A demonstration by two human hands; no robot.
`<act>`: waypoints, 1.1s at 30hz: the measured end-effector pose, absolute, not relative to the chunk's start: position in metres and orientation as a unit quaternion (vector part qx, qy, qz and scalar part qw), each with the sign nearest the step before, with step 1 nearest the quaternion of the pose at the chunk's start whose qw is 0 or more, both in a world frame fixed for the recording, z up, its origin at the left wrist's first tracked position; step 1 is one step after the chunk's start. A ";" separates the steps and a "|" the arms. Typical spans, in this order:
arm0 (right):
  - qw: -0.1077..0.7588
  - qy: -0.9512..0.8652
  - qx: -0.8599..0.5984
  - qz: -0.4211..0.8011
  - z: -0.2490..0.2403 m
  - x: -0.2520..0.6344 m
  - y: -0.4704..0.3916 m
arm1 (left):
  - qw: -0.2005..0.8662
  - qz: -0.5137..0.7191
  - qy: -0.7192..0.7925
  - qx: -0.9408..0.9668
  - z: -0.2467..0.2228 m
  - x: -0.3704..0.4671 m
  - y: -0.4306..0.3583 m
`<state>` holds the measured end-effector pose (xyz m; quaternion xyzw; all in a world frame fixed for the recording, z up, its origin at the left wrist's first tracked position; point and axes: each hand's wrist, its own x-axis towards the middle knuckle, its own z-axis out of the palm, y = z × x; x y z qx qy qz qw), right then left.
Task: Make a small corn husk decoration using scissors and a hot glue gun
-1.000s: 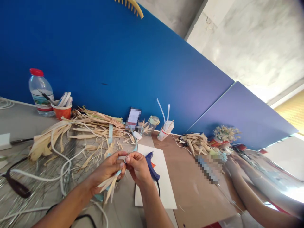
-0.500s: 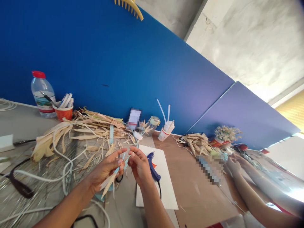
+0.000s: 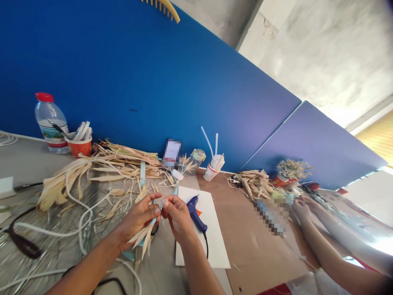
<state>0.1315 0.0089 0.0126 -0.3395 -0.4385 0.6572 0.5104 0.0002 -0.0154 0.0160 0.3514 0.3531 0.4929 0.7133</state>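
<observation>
Above the grey tabletop [image 3: 166, 272], just left of a white board [image 3: 211, 241], the wearer's two hands meet over a small spray of dried leaf strips [image 3: 144, 238]. The left hand [image 3: 141, 217] grips the spray near its narrow end between thumb and curled fingers, the index finger extended, while the pale blades fan out below, toward the wearer. The right hand [image 3: 176, 213] has thumb and forefinger closed in a pinch on a light-blue strip [image 3: 162, 203], which shows at the fingertips and again beside the blades; whether it is tape or paper cannot be told. The step in hand appears to be binding or smoothing this strip along the stem end. The next move, as judged from this pose, calls for the left hand to keep the blades steady and the right to draw the strip taut, its end pressed flat without slipping. A blue glue gun [image 3: 196, 215] lies on the board, near the right hand but untouched. Beyond the left hand lie dried husks [image 3: 129, 153] and a looped white cable [image 3: 82, 229]; well to the right, another person's hands [image 3: 301, 209] work above a brown surface.
</observation>
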 end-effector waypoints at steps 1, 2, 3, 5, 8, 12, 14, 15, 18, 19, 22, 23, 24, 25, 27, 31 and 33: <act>0.508 -0.437 -0.337 0.661 0.013 0.131 0.009 | 0.714 0.489 0.354 0.355 0.015 0.000 -0.016; 0.506 -0.432 -0.334 0.667 0.013 0.131 0.008 | 0.715 0.485 0.352 0.359 0.014 0.001 -0.016; 0.504 -0.426 -0.328 0.676 0.014 0.130 0.008 | 0.717 0.481 0.348 0.365 0.013 0.001 -0.016; 0.490 -0.415 -0.307 0.703 0.018 0.130 0.006 | 0.720 0.473 0.339 0.378 0.011 0.001 -0.016; 0.454 -0.406 -0.266 0.747 0.023 0.131 0.005 | 0.729 0.466 0.325 0.381 0.010 0.001 -0.015; 0.447 -0.406 -0.249 0.758 0.025 0.133 0.005 | 0.755 0.465 0.294 0.358 0.012 0.000 -0.015; 0.449 -0.411 -0.246 0.755 0.024 0.134 0.005 | 0.761 0.466 0.286 0.348 0.012 -0.001 -0.015; 0.449 -0.413 -0.244 0.754 0.024 0.135 0.005 | 0.763 0.467 0.284 0.344 0.012 -0.001 -0.015; 0.455 -0.422 -0.242 0.746 0.022 0.135 0.005 | 0.766 0.471 0.280 0.336 0.011 -0.001 -0.016; 0.457 -0.428 -0.240 0.742 0.022 0.135 0.005 | 0.766 0.471 0.279 0.337 0.011 -0.001 -0.016; 0.459 -0.452 -0.234 0.728 0.022 0.135 0.005 | 0.769 0.470 0.276 0.335 0.010 -0.001 -0.016; 0.457 -0.458 -0.232 0.726 0.022 0.135 0.005 | 0.770 0.470 0.275 0.333 0.010 -0.001 -0.015; 0.455 -0.461 -0.230 0.727 0.022 0.135 0.006 | 0.770 0.470 0.276 0.332 0.009 -0.001 -0.015; 0.452 -0.461 -0.229 0.729 0.022 0.135 0.006 | 0.770 0.470 0.277 0.331 0.009 -0.001 -0.015; 0.449 -0.463 -0.234 0.728 0.021 0.134 0.007 | 0.767 0.469 0.282 0.334 0.009 -0.002 -0.014; 0.448 -0.481 -0.270 0.704 0.018 0.135 0.010 | 0.756 0.472 0.300 0.341 0.010 -0.002 -0.014; 0.439 -0.481 -0.279 0.706 0.017 0.135 0.011 | 0.751 0.473 0.304 0.346 0.010 -0.001 -0.014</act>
